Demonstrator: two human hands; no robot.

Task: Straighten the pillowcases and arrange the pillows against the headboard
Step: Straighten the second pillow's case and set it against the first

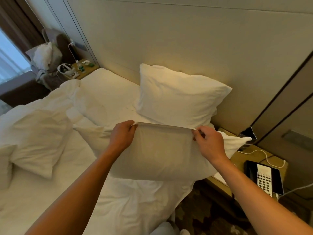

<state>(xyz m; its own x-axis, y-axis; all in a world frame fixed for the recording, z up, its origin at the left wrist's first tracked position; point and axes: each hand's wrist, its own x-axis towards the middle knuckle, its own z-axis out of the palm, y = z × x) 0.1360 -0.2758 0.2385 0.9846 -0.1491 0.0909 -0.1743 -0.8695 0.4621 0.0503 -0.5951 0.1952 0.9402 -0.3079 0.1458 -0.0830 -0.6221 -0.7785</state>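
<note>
Holding the near pillow (162, 155) just in front of the upright pillow (179, 95) leaning on the headboard (169, 39), long axis running side to side between both hands, left hand (121, 137) and right hand (210, 141) each pinching a top corner, fingers curled tight on the pillowcase edge.

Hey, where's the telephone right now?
In the head view, the telephone sits at lower right on the bedside table, right of the held pillow, beside a white cable.
</note>
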